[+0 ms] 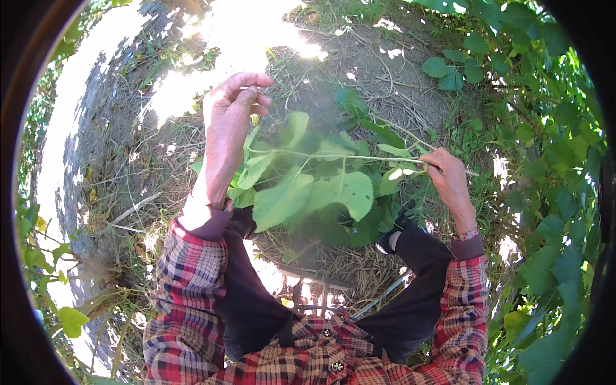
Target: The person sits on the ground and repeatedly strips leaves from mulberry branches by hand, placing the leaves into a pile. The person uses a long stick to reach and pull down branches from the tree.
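My right hand (447, 175) is closed around the pale stems of a leafy green branch (356, 157) that reaches leftward across the middle of the view. Broad toothed leaves (288, 192) hang from the branch over the ground between my feet, one of them with small holes. At the upper left, my left hand (236, 98) is raised above the branch's leafy tip, fingers curled and thumb near the forefinger. Whether something thin is pinched there I cannot tell. More dark green leaves (370, 224) lie low beneath the branch, near my right shoe.
Dense leafy plants (553, 192) line the right side. Dry stalks and straw (385, 91) cover the soil ahead. Under me a low wooden seat edge (313, 278) shows between my knees. A pale stick (136, 208) lies at left.
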### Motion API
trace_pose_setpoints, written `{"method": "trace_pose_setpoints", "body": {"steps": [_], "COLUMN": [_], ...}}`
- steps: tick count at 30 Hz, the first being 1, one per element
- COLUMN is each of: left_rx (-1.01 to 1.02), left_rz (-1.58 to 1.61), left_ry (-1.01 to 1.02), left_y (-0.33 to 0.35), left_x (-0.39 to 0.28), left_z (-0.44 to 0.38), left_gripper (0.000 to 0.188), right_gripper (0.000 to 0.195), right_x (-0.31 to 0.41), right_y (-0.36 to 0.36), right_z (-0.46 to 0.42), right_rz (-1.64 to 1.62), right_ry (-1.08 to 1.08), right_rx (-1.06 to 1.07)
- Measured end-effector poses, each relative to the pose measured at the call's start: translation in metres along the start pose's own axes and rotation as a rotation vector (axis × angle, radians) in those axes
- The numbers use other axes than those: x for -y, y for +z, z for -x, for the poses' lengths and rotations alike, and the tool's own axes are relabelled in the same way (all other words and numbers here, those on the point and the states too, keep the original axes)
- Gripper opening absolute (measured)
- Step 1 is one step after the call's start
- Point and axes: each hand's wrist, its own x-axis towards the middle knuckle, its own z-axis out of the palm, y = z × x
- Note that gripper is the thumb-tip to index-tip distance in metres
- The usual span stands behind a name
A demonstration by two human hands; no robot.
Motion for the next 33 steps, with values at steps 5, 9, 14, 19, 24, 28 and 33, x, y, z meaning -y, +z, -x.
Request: {"method": "trace_pose_setpoints", "body": {"steps": [5,9,14,19,24,28,33], "left_rx": [0.025,0.043,0.009,0.119,0.244,0.33,0.427], "left_rz": [-0.064,-0.085,-0.036,-0.072,-0.047,-0.043,-0.119], "left_ry": [0.028,0.024,0.039,0.036,0.002,0.003,0.025], "left_y": [-0.004,-0.003,0.006,0.021,0.038,0.047,0.059], "left_x": [-0.002,-0.003,0.002,0.007,0.01,0.014,0.019], "left_z": [-0.002,-0.001,0.001,-0.001,0.005,0.011,0.019], "left_gripper": [0.023,0.022,0.023,0.025,0.025,0.028,0.028], "right_gripper": [0.019,0.014,0.017,0.019,0.019,0.018,0.022], "right_x": [-0.026,-0.044,-0.045,-0.03,-0.012,0.001,0.003], "right_y": [-0.013,-0.012,-0.018,-0.026,-0.032,-0.032,-0.019], "right_z": [0.018,0.021,0.011,-0.005,-0.012,-0.021,-0.036], "right_rz": [-0.215,-0.396,-0.802,-1.049,-1.318,-1.4,-1.498], "right_ry": [0.254,0.533,0.463,0.359,0.187,0.218,0.294], "right_rx": [-0.124,-0.318,-0.503,-0.656,-0.652,-0.706,-0.669]}}
